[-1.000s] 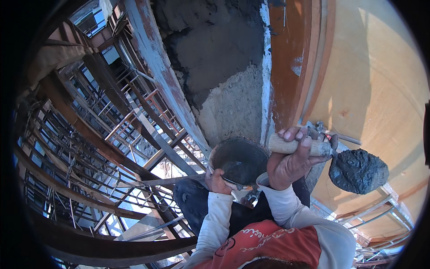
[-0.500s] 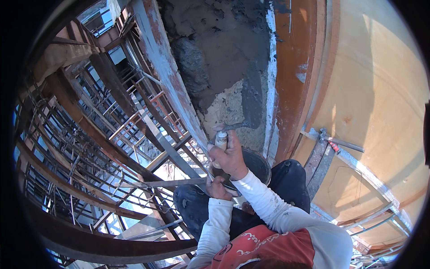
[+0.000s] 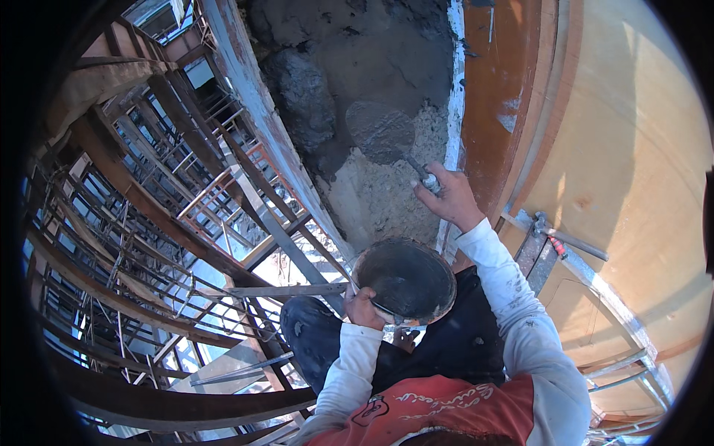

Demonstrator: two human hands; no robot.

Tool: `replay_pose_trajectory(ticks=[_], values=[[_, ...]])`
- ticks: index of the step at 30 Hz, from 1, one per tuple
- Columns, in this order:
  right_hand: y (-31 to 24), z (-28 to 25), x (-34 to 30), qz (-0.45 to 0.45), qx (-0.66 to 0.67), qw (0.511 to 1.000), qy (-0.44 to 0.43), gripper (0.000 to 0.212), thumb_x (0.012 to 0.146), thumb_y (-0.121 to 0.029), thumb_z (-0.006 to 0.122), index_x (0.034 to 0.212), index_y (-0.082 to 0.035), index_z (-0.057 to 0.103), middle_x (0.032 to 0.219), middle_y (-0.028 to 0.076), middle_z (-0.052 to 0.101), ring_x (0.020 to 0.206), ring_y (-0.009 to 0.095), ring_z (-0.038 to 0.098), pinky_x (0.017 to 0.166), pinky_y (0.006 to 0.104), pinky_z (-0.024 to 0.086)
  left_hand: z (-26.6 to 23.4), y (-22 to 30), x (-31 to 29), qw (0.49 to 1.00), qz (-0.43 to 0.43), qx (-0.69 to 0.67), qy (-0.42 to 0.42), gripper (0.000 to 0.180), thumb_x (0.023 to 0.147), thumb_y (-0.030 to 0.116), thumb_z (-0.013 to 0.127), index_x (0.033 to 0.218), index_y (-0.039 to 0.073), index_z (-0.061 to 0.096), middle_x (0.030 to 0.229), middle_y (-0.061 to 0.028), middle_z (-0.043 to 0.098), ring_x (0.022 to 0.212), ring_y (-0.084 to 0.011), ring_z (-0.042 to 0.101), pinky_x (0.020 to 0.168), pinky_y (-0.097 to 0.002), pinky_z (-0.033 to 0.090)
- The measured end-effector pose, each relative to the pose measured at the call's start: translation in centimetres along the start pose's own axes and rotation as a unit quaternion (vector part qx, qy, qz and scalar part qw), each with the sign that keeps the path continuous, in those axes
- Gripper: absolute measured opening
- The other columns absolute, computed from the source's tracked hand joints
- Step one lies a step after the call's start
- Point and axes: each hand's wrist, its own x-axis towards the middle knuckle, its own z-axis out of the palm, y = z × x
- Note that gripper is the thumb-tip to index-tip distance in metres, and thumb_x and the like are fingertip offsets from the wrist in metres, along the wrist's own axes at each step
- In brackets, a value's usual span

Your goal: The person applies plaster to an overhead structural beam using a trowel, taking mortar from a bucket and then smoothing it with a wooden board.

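My right hand grips the handle of a trowel, whose grey blade lies flat against wet mortar on the wall strip. My left hand holds the rim of a round dark pan at waist height, just below the trowel hand. The pan looks smeared with grey mortar. Both arms wear white sleeves, with a red vest below.
An orange-brown formwork panel runs beside the mortar strip. A metal clamp and bar stick out at right. Steel scaffold tubes and timber beams drop far down on the left. A pale plywood face fills the right.
My right hand carried a loaded trowel at the right, came down to the pan, then rose to press the blade on the wall. The pan stayed in my left hand.
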Motion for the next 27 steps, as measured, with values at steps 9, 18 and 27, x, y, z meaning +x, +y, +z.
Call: replay_pose_trajectory(ticks=[9, 18, 27], values=[[1.5, -5.4, 13.9, -0.347, -0.353, 0.868, -0.042, 0.030, 0.075, -0.024, 0.080, 0.096, -0.015, 0.059, 0.077, 0.005, 0.063, 0.075, 0.026, 0.069, 0.065, 0.0397, 0.056, 1.2, 0.9, -1.2, 1.000, -0.018, 0.001, -0.006, 0.067, 0.069, -0.011, 0.043, 0.135, -0.003, 0.054, 0.123, -0.0151, 0.065, 0.108, -0.0296, 0.067, 0.094, -0.0406, 0.058], [-7.4, -6.7, 21.9, -0.317, -0.466, 0.821, -0.093, 0.030, 0.078, -0.027, 0.079, 0.101, -0.017, 0.063, 0.087, 0.006, 0.068, 0.088, 0.028, 0.072, 0.072, 0.0411, 0.057, 1.5, 1.1, -1.4, 1.000, -0.018, -0.014, -0.001, 0.071, 0.066, -0.009, 0.048, 0.136, -0.001, 0.056, 0.126, -0.0151, 0.065, 0.112, -0.0324, 0.065, 0.098, -0.0431, 0.055], [-14.7, -10.9, 27.7, -0.308, -0.517, 0.788, -0.131, 0.029, 0.081, -0.030, 0.069, 0.104, -0.014, 0.065, 0.089, 0.015, 0.073, 0.087, 0.037, 0.072, 0.076, 0.0523, 0.054, 2.7, 1.2, -1.7, 0.998, -0.023, -0.028, -0.050, 0.071, 0.066, -0.008, 0.047, 0.136, -0.001, 0.055, 0.128, -0.0156, 0.064, 0.114, -0.0328, 0.064, 0.100, -0.0420, 0.055]])
